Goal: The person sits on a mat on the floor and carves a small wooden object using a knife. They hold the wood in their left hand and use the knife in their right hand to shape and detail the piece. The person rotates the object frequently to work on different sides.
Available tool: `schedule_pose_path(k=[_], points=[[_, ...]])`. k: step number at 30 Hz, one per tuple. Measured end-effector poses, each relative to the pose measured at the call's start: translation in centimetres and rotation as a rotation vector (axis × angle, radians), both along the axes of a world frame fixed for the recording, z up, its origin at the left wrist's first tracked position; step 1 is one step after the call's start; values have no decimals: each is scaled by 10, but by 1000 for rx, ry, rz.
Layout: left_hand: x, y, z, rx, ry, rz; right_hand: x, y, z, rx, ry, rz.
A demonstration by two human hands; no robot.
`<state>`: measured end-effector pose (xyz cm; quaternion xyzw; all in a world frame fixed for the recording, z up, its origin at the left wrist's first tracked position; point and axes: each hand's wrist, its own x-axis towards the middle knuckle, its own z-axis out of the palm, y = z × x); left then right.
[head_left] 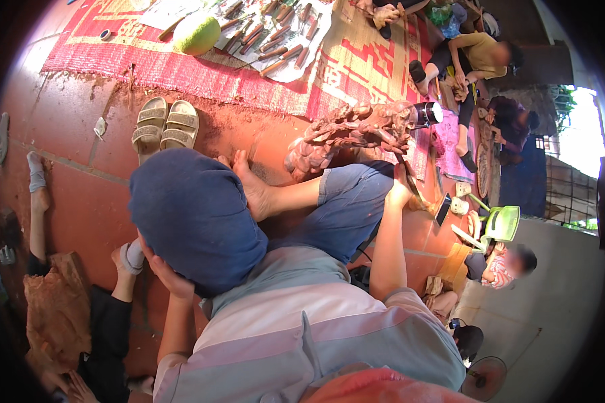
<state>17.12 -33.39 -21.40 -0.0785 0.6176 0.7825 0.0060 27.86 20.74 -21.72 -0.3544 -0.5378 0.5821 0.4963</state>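
A reddish-brown wood carving (pixel 346 134) with many knobbly, branching forms lies on the floor just beyond my bent legs. Beside its right end, my right hand (pixel 400 191) is closed around a slim tool with a brown handle (pixel 418 201), apparently a carving chisel; part of it is hidden by the hand. The tool's dark upper part reaches toward the carving. My left hand (pixel 171 272) lies against the outer side of my raised left knee (pixel 191 218), fingers stretched along the trouser cloth and holding nothing. The fingertips are partly hidden by the knee.
Many wooden-handled tools (pixel 272 40) lie on a sheet over the red patterned mat (pixel 181 70), beside a green fruit (pixel 197 35). Sandals (pixel 165 127) stand before my knee. A phone (pixel 443 209) and green stool (pixel 503 221) are right. Other people sit around, one beside a wood block (pixel 57 302).
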Motion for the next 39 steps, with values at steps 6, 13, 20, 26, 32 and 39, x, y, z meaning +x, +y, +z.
schedule_pose_path(k=[6, 13, 20, 26, 32, 39], points=[[-2, -3, -13, 574, -371, -105, -6, -13, 11, -10, -26, -5], [-32, -6, -1, 704, -514, -261, -15, -21, 22, 54, -84, 43], [-62, -22, 14, 711, -519, -339, -12, -18, 15, 93, -51, 90], [-93, -33, 33, 733, -466, -404, -9, 3, -5, 20, 34, -91], [-132, -49, 63, 829, -264, -630, -10, -1, -4, 73, -112, -59], [-161, 1, 120, 340, 194, -646, 1, 13, -17, 59, -82, -137]])
